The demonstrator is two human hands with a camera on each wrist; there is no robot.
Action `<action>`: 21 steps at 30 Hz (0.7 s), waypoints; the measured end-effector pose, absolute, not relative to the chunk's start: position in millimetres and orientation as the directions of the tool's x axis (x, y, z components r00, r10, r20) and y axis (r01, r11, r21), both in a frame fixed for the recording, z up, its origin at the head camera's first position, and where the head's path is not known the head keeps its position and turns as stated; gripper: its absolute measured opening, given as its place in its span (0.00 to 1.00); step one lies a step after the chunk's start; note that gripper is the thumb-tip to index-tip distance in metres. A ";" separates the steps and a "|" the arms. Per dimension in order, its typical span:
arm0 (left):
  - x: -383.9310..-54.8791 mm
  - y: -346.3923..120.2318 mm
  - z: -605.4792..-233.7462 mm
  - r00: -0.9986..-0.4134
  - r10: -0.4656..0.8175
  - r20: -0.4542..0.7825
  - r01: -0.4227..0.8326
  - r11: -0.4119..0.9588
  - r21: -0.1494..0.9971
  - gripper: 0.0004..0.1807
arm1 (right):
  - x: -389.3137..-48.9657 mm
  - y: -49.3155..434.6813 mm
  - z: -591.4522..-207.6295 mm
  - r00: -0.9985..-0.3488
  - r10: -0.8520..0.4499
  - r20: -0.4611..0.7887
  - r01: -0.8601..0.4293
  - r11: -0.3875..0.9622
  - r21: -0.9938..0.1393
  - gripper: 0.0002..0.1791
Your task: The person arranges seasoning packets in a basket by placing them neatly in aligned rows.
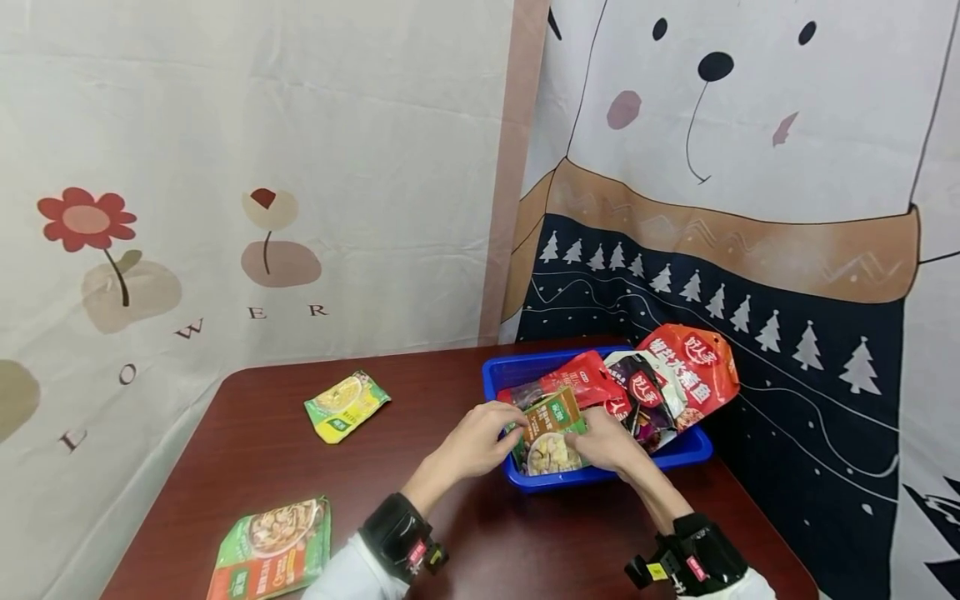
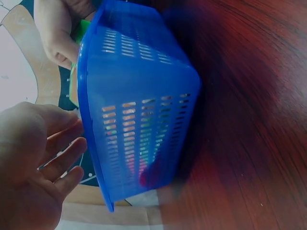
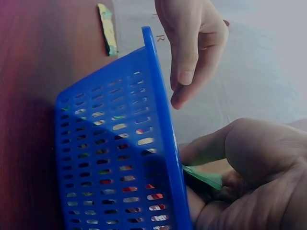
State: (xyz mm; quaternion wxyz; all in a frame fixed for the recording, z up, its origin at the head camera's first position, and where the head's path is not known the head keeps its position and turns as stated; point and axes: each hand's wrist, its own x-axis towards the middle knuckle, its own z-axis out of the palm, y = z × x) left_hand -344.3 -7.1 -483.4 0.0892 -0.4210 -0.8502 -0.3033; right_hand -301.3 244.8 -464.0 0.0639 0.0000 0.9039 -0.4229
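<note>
A blue perforated plastic basket [image 1: 699, 450] stands on the table, filled with food pouches. At its near left corner, a brown and green food packet [image 1: 553, 423] with a picture of a bowl leans upright inside. My right hand [image 1: 606, 440] reaches over the near rim and pinches this packet by its right side; in the right wrist view the green packet edge [image 3: 204, 177] shows between thumb and fingers. My left hand [image 1: 476, 439] hovers at the basket's left rim beside the packet, its fingers [image 2: 67, 155] loosely bent with nothing held.
Inside the basket lie a red pouch [image 1: 588, 379], a dark pouch [image 1: 647, 398] and a large red-orange pouch [image 1: 701, 367] sticking out over the right rim. A yellow-green packet [image 1: 347, 406] and a green-orange packet [image 1: 273, 546] lie on the table's left side. Curtains hang behind.
</note>
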 end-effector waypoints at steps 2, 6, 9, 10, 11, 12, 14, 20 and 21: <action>-343.8 -3.2 -481.9 -0.624 0.674 0.394 0.773 0.458 0.439 0.10 | -301.8 245.7 -462.1 -0.992 -0.042 -0.122 0.064 0.660 -0.748 0.18; -343.4 4.9 -482.5 -0.622 0.693 0.365 0.776 0.485 0.403 0.10 | -303.2 247.6 -460.5 -0.994 -0.015 -0.112 0.069 0.705 -0.706 0.17; -342.7 9.9 -483.1 -0.631 0.699 0.336 0.771 0.519 0.369 0.09 | -303.7 249.7 -461.3 -0.996 -0.006 -0.087 0.055 0.724 -0.688 0.17; -342.6 11.2 -483.3 -0.635 0.699 0.329 0.769 0.530 0.357 0.09 | -303.7 250.5 -461.7 -0.997 -0.006 -0.082 0.052 0.727 -0.685 0.17; -342.4 12.3 -483.2 -0.639 0.698 0.323 0.767 0.544 0.340 0.10 | -303.8 251.0 -461.9 -0.997 -0.007 -0.072 0.044 0.731 -0.681 0.17; -342.1 13.3 -482.6 -0.645 0.696 0.315 0.763 0.561 0.322 0.11 | -303.6 251.7 -462.2 -0.998 -0.013 -0.063 0.033 0.732 -0.681 0.16; -341.8 15.8 -481.2 -0.661 0.690 0.294 0.750 0.599 0.281 0.16 | -303.0 253.1 -462.2 -0.998 -0.016 -0.058 0.028 0.728 -0.685 0.15; -346.9 30.6 -476.1 -0.737 0.656 0.165 0.676 0.719 0.160 0.38 | -301.3 256.1 -461.0 -0.999 0.028 -0.032 0.042 0.755 -0.654 0.15; -348.7 33.2 -476.3 -0.747 0.649 0.144 0.664 0.735 0.136 0.41 | -301.3 256.9 -461.2 -0.999 0.041 -0.027 0.048 0.762 -0.646 0.16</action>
